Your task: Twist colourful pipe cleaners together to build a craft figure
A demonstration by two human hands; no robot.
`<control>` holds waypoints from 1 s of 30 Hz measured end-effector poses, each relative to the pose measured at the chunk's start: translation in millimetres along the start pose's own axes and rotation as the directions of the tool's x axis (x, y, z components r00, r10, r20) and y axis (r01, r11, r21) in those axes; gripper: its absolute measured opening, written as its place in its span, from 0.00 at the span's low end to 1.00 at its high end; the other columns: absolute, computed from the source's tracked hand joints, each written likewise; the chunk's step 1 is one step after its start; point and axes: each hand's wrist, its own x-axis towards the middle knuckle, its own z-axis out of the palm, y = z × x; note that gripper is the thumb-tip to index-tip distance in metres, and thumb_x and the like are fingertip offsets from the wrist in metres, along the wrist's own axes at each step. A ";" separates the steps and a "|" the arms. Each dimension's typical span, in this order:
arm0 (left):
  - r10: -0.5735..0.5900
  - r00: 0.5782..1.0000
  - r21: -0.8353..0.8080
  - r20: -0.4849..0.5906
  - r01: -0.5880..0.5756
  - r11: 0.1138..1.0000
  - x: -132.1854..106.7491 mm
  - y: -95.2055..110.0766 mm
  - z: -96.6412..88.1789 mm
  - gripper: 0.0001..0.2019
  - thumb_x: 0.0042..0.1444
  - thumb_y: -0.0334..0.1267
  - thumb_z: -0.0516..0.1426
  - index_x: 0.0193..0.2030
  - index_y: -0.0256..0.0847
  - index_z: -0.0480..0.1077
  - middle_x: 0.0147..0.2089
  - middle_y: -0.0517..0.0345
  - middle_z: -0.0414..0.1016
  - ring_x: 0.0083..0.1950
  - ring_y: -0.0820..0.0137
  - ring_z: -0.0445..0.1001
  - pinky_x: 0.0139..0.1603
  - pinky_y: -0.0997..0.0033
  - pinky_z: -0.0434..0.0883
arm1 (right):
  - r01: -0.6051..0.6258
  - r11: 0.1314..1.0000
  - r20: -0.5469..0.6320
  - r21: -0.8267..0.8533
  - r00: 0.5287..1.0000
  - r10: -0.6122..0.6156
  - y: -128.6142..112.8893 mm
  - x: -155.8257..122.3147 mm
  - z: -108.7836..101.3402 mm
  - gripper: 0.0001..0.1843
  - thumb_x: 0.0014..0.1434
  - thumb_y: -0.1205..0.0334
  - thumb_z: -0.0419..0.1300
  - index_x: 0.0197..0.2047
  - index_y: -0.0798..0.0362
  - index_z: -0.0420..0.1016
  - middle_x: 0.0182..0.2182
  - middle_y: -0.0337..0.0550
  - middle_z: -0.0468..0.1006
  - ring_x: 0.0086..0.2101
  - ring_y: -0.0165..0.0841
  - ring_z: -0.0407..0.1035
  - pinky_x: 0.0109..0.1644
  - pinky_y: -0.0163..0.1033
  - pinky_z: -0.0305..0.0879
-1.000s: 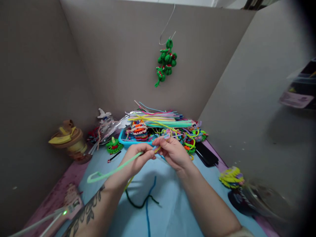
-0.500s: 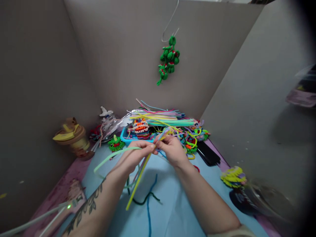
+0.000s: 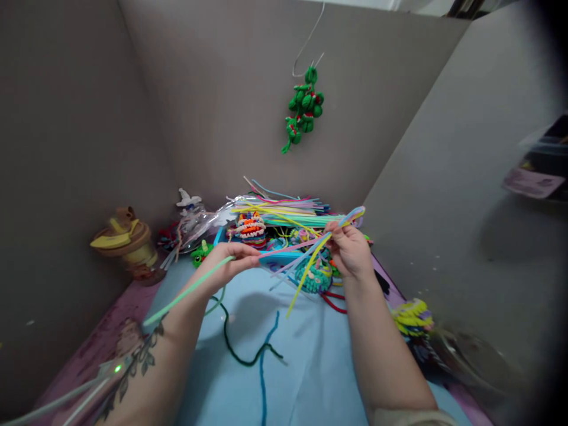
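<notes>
My left hand [image 3: 231, 264] is closed in a pinch on a light green pipe cleaner [image 3: 186, 293] that slants down to the left. My right hand [image 3: 350, 248] is closed round a small bunch of pipe cleaners [image 3: 310, 257], yellow, pink and blue, held up above the blue mat [image 3: 310, 367]; their lower ends fan out down and to the left. Behind the hands lies a pile of coloured pipe cleaners [image 3: 284, 210] over a blue tray [image 3: 275, 258] with small woven figures. A dark green pipe cleaner [image 3: 242, 349] and a blue pipe cleaner [image 3: 264, 367] lie on the mat.
Grey cardboard walls [image 3: 213, 106] close in the desk on three sides. A green pipe-cleaner figure [image 3: 304, 109] hangs from a wire hook on the back wall. A tan and yellow lidded cup [image 3: 124, 242] stands at left. A yellow and purple woven piece [image 3: 412, 316] lies at right.
My hands have drawn apart: the right hand moved up and right with the bunch of pipe cleaners, while the left keeps the light green one, which now slants lower.
</notes>
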 end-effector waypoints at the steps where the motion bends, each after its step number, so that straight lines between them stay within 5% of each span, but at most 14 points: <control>1: -0.007 0.999 0.013 -0.045 0.007 1.000 -0.4 1.6 -2.6 0.14 0.45 0.46 0.61 0.33 0.37 0.77 0.30 0.56 0.77 0.33 0.69 0.70 0.33 0.74 0.65 | -0.003 1.000 0.000 0.005 1.000 0.003 -0.4 0.4 -1.4 0.18 0.38 0.53 0.72 0.25 0.55 0.71 0.25 0.36 0.70 0.20 0.20 0.57 0.19 0.27 0.53; 4: -0.010 0.998 0.078 -0.060 0.014 0.997 -0.2 0.7 -6.1 0.14 0.45 0.46 0.61 0.33 0.37 0.77 0.29 0.56 0.77 0.32 0.68 0.70 0.33 0.73 0.64 | -0.041 0.998 0.022 0.039 0.999 0.040 0.4 1.1 -2.6 0.18 0.37 0.53 0.72 0.25 0.54 0.71 0.26 0.35 0.69 0.20 0.20 0.58 0.19 0.26 0.55; 9: 0.010 0.976 0.127 0.215 -0.039 0.991 4.2 -13.5 8.6 0.12 0.49 0.46 0.58 0.30 0.38 0.75 0.27 0.59 0.74 0.30 0.71 0.68 0.31 0.74 0.62 | -0.099 0.987 0.063 0.123 0.994 0.092 0.4 3.1 -3.0 0.18 0.37 0.56 0.73 0.25 0.54 0.70 0.24 0.34 0.66 0.21 0.21 0.57 0.18 0.25 0.55; 12: 0.031 0.967 -0.020 0.252 -0.027 0.999 6.9 -22.3 26.8 0.14 0.51 0.49 0.57 0.28 0.38 0.71 0.26 0.61 0.70 0.26 0.75 0.62 0.26 0.77 0.57 | -0.077 0.985 0.063 0.151 0.996 0.068 -3.3 5.4 -7.4 0.17 0.36 0.58 0.73 0.25 0.54 0.70 0.25 0.34 0.67 0.21 0.21 0.57 0.18 0.25 0.54; 18: -0.048 0.886 -0.384 0.461 0.248 0.889 8.5 -28.8 46.1 0.15 0.54 0.51 0.54 0.34 0.40 0.61 0.32 0.57 0.74 0.17 0.82 0.43 0.18 0.76 0.38 | 0.020 0.997 0.030 0.081 0.999 -0.022 -8.4 11.0 -20.7 0.17 0.39 0.54 0.71 0.26 0.53 0.70 0.25 0.35 0.66 0.20 0.21 0.56 0.18 0.26 0.53; 27: -0.040 0.959 -0.323 0.279 0.132 0.937 14.1 -32.3 34.6 0.14 0.51 0.46 0.58 0.29 0.36 0.66 0.23 0.63 0.65 0.18 0.82 0.49 0.18 0.80 0.45 | 0.179 0.981 0.081 -0.069 0.982 -0.173 -12.9 6.7 -20.3 0.19 0.42 0.49 0.69 0.24 0.53 0.67 0.26 0.36 0.63 0.23 0.25 0.56 0.21 0.30 0.51; 30: -0.146 0.983 -0.486 0.108 0.180 0.855 19.7 -33.9 32.3 0.11 0.50 0.43 0.60 0.33 0.39 0.66 0.24 0.63 0.67 0.17 0.83 0.51 0.17 0.81 0.45 | 0.194 0.980 0.096 -0.034 0.977 -0.190 -16.0 6.2 -19.8 0.19 0.43 0.49 0.68 0.25 0.52 0.66 0.26 0.36 0.62 0.24 0.25 0.56 0.21 0.30 0.50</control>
